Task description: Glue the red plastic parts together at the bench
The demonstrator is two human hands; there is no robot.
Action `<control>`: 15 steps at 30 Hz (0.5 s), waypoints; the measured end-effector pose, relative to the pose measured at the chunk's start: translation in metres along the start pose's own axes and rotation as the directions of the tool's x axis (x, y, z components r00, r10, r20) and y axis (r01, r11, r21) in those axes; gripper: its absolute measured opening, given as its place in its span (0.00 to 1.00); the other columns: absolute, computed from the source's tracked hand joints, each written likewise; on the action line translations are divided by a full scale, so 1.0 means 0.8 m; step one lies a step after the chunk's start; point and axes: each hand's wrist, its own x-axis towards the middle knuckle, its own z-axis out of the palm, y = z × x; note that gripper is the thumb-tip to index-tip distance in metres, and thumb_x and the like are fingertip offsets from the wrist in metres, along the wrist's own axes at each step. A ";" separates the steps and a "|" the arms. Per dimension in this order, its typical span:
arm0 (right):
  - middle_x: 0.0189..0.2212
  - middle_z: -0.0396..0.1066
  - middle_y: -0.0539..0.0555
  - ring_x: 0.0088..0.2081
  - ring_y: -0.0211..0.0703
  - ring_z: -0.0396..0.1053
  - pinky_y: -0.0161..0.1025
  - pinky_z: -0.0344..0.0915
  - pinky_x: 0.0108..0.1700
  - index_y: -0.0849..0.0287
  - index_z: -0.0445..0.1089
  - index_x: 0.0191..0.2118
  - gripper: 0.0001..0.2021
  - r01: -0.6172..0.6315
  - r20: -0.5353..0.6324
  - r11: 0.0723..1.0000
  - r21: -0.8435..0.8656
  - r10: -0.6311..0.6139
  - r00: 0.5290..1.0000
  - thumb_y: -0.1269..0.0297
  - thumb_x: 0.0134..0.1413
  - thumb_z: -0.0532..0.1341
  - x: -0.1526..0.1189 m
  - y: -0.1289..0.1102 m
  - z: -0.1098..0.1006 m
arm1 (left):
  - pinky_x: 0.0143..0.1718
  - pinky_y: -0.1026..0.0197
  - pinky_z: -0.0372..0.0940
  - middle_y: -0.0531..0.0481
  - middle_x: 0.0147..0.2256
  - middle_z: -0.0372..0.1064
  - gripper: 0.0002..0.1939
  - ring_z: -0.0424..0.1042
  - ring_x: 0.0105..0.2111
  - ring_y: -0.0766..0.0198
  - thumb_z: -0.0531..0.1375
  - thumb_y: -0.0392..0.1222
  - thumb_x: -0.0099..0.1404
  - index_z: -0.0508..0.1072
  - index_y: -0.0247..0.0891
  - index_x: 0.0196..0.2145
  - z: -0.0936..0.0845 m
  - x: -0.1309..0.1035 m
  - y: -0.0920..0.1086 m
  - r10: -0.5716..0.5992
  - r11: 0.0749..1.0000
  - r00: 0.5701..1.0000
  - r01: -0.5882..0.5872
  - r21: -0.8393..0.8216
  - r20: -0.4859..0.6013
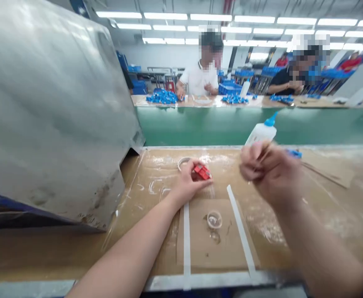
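A small red plastic part (203, 171) is held between the thumb and fingers of my left hand (191, 179), above the brown-covered bench. Just behind that hand, a round ring-like item (183, 163) lies on the bench. My right hand (266, 167) is raised at the right with its fingers pinched together; motion blur hides what they hold, if anything. Behind it stands a white bottle with a blue nozzle (262, 131), partly covered by the hand. Nearer to me, a small round clear cup (214, 219) sits on a cardboard sheet (196, 248) between two white tape strips.
A large metal housing (54, 103) fills the left side. Beyond the bench runs a green belt (193, 126). Blue parts (294, 153) and a thin stick (320, 171) lie at right. Across the belt, two people work beside piles of blue parts (162, 96).
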 end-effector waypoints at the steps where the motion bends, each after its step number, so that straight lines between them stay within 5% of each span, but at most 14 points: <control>1: 0.23 0.51 0.46 0.19 0.28 0.46 0.30 0.46 0.21 0.59 0.58 0.28 0.17 -0.009 0.076 0.997 0.073 0.003 0.997 0.59 0.69 0.51 0.006 0.009 0.002 | 0.43 0.59 0.68 0.52 0.37 0.73 0.26 0.74 0.37 0.62 0.75 0.44 0.55 0.67 0.42 0.45 0.000 -0.001 0.001 -0.019 1.000 1.000 0.019 0.024 0.010; 4: 0.26 0.53 0.46 0.19 0.27 0.43 0.32 0.41 0.21 0.59 0.56 0.28 0.18 -0.099 0.252 0.974 0.204 0.046 0.967 0.58 0.70 0.53 0.014 0.051 0.004 | 0.40 0.60 0.66 0.54 0.36 0.74 0.26 0.73 0.36 0.62 0.75 0.47 0.54 0.67 0.43 0.44 0.001 -0.002 0.003 -0.067 0.988 0.997 0.060 0.142 0.047; 8: 0.32 0.60 0.51 0.32 0.36 0.61 0.36 0.60 0.35 0.60 0.66 0.31 0.18 -0.032 0.335 0.994 0.102 -0.004 0.942 0.55 0.71 0.54 0.006 0.087 0.001 | 0.40 0.60 0.64 0.54 0.36 0.73 0.25 0.71 0.35 0.62 0.75 0.48 0.54 0.72 0.44 0.47 0.002 -0.002 0.009 -0.083 0.964 0.996 0.072 0.255 0.034; 11: 0.31 0.61 0.52 0.33 0.37 0.60 0.35 0.58 0.36 0.60 0.73 0.35 0.17 0.013 0.395 0.998 -0.053 0.009 0.919 0.55 0.71 0.55 0.000 0.084 -0.006 | 0.41 0.59 0.64 0.54 0.36 0.74 0.24 0.71 0.36 0.61 0.73 0.48 0.56 0.74 0.44 0.49 0.001 -0.002 0.012 -0.123 0.956 0.992 0.116 0.270 0.008; 15: 0.27 0.66 0.51 0.27 0.34 0.61 0.34 0.56 0.31 0.61 0.76 0.36 0.14 0.094 0.607 0.971 -0.219 0.060 0.793 0.58 0.70 0.59 -0.001 0.065 -0.017 | 0.43 0.59 0.65 0.53 0.38 0.76 0.21 0.72 0.38 0.61 0.72 0.47 0.57 0.75 0.44 0.48 0.000 -0.004 0.009 -0.104 0.957 0.994 0.095 0.273 0.019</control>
